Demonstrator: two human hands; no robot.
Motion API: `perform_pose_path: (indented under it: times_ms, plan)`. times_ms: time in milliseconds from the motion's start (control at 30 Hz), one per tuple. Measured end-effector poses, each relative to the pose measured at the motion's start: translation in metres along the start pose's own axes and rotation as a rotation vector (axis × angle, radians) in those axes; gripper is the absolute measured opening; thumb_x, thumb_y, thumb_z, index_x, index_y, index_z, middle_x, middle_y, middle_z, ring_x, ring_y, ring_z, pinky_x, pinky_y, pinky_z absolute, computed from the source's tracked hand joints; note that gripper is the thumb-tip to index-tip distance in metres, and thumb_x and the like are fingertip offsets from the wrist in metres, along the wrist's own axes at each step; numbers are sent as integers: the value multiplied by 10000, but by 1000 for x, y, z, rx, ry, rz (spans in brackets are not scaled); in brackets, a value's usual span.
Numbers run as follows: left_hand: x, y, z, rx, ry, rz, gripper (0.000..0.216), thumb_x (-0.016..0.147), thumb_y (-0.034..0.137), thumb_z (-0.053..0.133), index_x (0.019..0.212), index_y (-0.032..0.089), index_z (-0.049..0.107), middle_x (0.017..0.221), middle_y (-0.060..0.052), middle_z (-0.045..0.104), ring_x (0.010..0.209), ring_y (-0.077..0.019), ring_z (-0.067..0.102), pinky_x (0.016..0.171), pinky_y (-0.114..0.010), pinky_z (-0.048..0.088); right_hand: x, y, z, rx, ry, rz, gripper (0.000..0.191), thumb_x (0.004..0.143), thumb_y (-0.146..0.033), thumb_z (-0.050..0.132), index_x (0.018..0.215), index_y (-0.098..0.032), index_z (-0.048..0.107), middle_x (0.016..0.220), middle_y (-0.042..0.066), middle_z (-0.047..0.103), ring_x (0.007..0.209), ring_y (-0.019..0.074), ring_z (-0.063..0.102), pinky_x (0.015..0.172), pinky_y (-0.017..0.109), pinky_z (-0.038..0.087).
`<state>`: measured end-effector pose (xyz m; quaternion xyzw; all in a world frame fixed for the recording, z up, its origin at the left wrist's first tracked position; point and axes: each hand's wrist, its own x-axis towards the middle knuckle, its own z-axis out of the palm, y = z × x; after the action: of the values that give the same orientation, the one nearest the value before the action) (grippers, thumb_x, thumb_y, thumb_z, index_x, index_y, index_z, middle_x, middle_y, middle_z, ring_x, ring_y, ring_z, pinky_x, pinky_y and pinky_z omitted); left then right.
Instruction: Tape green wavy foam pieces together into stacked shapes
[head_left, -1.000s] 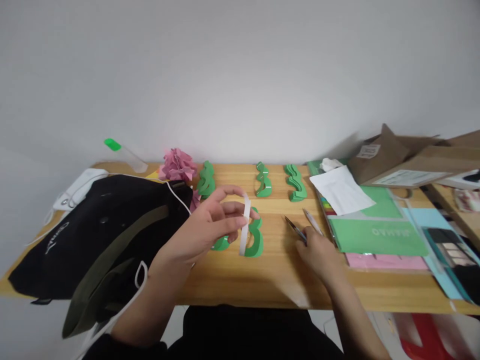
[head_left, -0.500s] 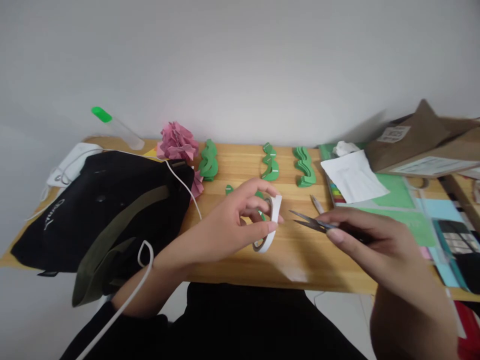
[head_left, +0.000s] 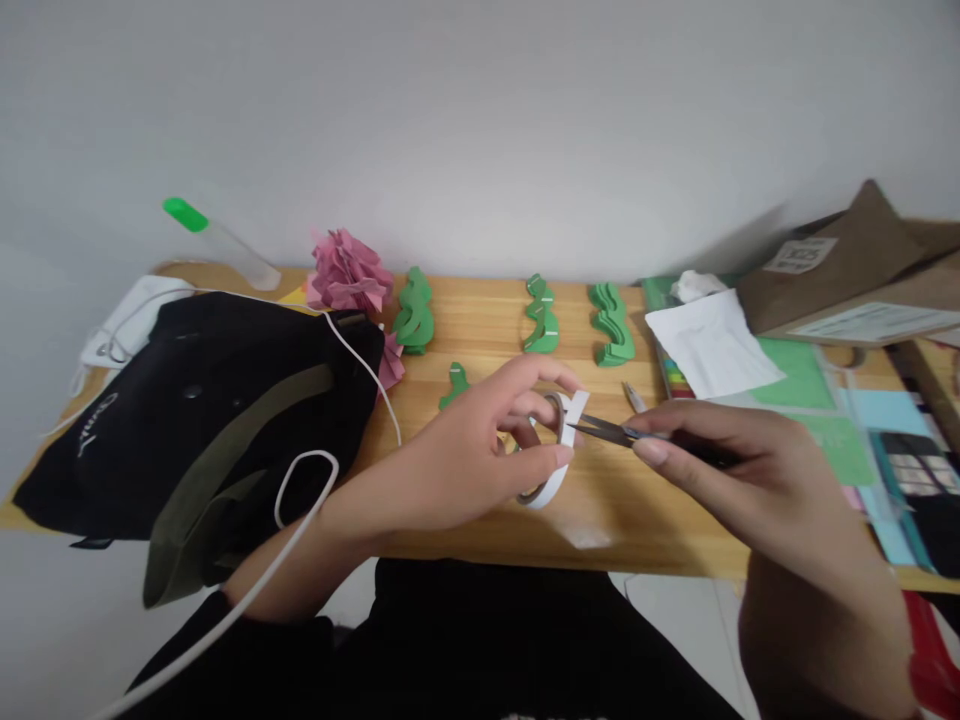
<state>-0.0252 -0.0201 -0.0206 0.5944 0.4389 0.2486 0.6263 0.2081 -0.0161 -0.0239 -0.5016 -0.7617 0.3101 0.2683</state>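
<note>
The roll of white tape (head_left: 556,482) is being held just above the front part of the wooden table (head_left: 480,335), directly before the person's body. The left hand (head_left: 472,455) is gripping it firmly, with the thumb along the lower rim and the fingers curling over the top. A short loose end of tape is standing up at the roll's upper right.

The right hand (head_left: 750,475) is pinching a small pair of scissors (head_left: 609,432) between thumb and fingers. The blades are lying almost together, with their tips reaching the loose end; whether they are cutting it cannot be told.

A small green cutout (head_left: 454,383) is lying just behind the left hand. Three larger green cutouts (head_left: 542,315) are lying in a row nearer the wall, beside a pink paper flower (head_left: 346,272). A black bag (head_left: 202,400) with a white cord (head_left: 300,500) is occupying the left side of the table. A white sheet (head_left: 712,345) and a brown paper bag (head_left: 862,260) are lying at the right.
</note>
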Motion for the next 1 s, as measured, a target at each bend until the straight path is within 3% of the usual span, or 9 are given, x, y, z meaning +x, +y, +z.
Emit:
perform_pose_path:
  times_ms: [233, 533, 800, 1000]
  plan:
    - [2, 0, 2, -11, 7, 1, 315, 854, 206, 593, 1156, 273, 532, 952, 8, 655, 830, -140, 618, 616, -242, 408, 2, -1, 0, 39, -13, 46, 334, 830, -490, 655, 686, -195, 717, 595, 17, 665, 503, 116, 565, 457, 216, 437]
    - [2, -1, 1, -25, 16, -10, 323, 844, 208, 608, 1153, 282, 552, 1071, -14, 634, 852, -148, 620, 622, -247, 416, 3, -1, 1, 85, -24, 87, 319, 818, -472, 669, 659, -200, 716, 584, 12, 658, 500, 114, 548, 456, 212, 427]
    - [3, -2, 1, -47, -8, -34, 319, 853, 215, 609, 1153, 281, 525, 971, 1, 670, 828, -142, 602, 627, -246, 399, 5, -1, 2, 116, -41, 130, 406, 804, -534, 664, 590, -191, 686, 518, 4, 587, 467, 101, 466, 424, 214, 377]
    - [4, -4, 1, -88, 10, -10, 302, 848, 234, 609, 1132, 263, 510, 947, -10, 670, 843, -156, 625, 630, -249, 408, 8, 3, 4, 148, -44, 136, 356, 810, -515, 664, 680, -186, 710, 601, 19, 632, 514, 112, 503, 457, 221, 401]
